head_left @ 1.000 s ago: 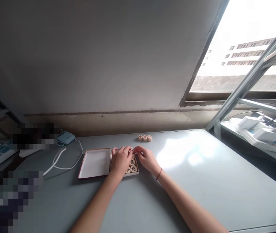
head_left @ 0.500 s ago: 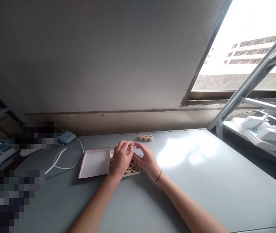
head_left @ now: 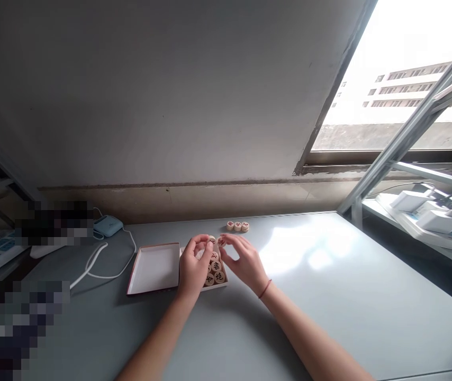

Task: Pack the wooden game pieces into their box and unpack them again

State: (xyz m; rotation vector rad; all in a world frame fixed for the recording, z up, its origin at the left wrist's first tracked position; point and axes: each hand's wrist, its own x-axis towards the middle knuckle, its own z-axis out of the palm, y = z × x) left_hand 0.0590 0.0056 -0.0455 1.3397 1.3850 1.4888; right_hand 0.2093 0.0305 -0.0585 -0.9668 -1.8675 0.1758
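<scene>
Over the box of xiangqi pieces, my left hand (head_left: 195, 263) pinches one round wooden piece (head_left: 211, 240) between thumb and fingers. Close beside it, my right hand (head_left: 244, 259) has its fingertips on another xiangqi piece (head_left: 221, 242) with a reddish character on its face. Below them is the shallow box (head_left: 216, 287), partly covered by my left hand. Several pale pieces with dark characters, such as this xiangqi piece (head_left: 219, 278), lie flat inside it. Against the box's left side rests the box lid (head_left: 155, 270), its white inside facing up.
Near the back edge of the grey table (head_left: 329, 317) stand three short stacks of xiangqi pieces (head_left: 237, 226) in a row. A light blue device (head_left: 109, 226) and a white cable (head_left: 105, 274) lie at the left. Chargers (head_left: 442, 219) sit on the right shelf.
My hands have drawn slightly apart, the right one moving a little right. Two pieces now show at the fingertips, and more of the pieces in the box are visible.
</scene>
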